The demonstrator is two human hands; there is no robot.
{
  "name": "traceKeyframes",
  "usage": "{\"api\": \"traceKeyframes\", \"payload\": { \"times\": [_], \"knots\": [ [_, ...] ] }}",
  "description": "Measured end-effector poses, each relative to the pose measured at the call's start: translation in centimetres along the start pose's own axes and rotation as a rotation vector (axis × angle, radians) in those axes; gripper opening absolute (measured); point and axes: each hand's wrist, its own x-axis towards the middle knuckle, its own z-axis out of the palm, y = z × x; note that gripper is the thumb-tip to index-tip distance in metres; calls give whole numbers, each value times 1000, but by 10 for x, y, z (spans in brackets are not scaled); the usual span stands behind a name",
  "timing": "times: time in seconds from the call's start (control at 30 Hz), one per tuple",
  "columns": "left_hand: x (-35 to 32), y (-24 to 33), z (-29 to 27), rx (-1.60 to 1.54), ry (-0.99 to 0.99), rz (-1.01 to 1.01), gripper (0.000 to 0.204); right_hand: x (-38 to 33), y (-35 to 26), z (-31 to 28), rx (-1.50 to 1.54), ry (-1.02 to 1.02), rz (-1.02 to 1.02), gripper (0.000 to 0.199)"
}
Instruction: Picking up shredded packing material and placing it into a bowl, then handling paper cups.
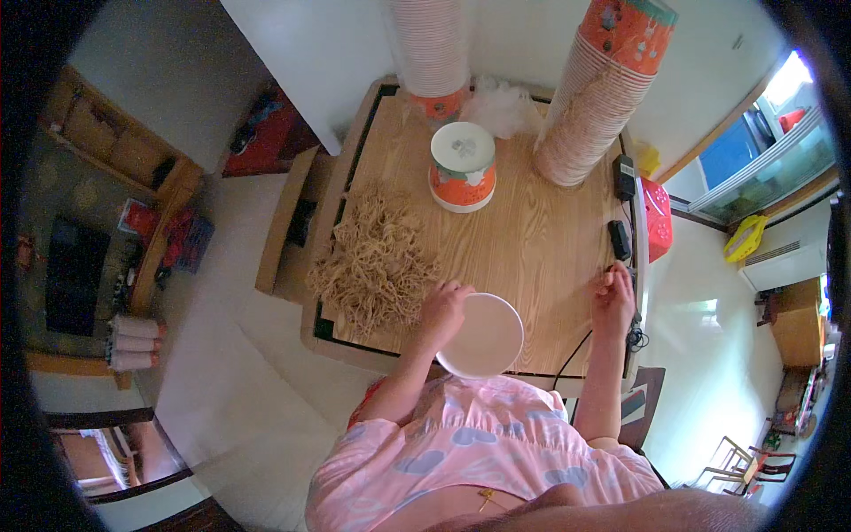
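My left hand (446,309) is closed on the rim of a round paper tub (483,335), whose pale inside faces up at the table's near edge. To the left of that hand lies a tangled heap of tan strands (377,262); whether they are string or noodles I cannot tell. My right hand (613,297) is over the table's right edge with its fingers curled together, just below a small black box (619,239). Anything between those fingers is too small to make out. An orange paper tub (463,173) stands upside down at the middle back of the wooden table (514,239).
Two tall stacks of paper tubs, a left stack (432,53) and a leaning right stack (596,97), stand at the back. Clear crumpled plastic (498,106) lies between them. A black adapter (625,177) and cable (572,359) lie along the right side. A cardboard box (284,230) is left of the table.
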Motion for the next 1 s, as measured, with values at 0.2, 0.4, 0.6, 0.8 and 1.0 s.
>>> {"api": "traceKeyframes", "payload": {
  "times": [0.2,0.4,0.6,0.8,1.0],
  "knots": [
    [23,47,-2,381,290,417,41,-37,-35,60,-369,-25,-115,30],
    [-10,98,-8,-1157,-89,476,40,-74,6,92,-1003,-358,-205,23],
    [-47,68,-21,-843,-3,133,16,-78,15,109,-1059,-437,-45,23],
    [-72,36,-13,-757,240,353,57,-85,21,108,-1013,-562,-5,24],
    [-72,66,-12,-1254,84,359,72,-99,56,95,-1025,-657,-123,30]
  ]
}}
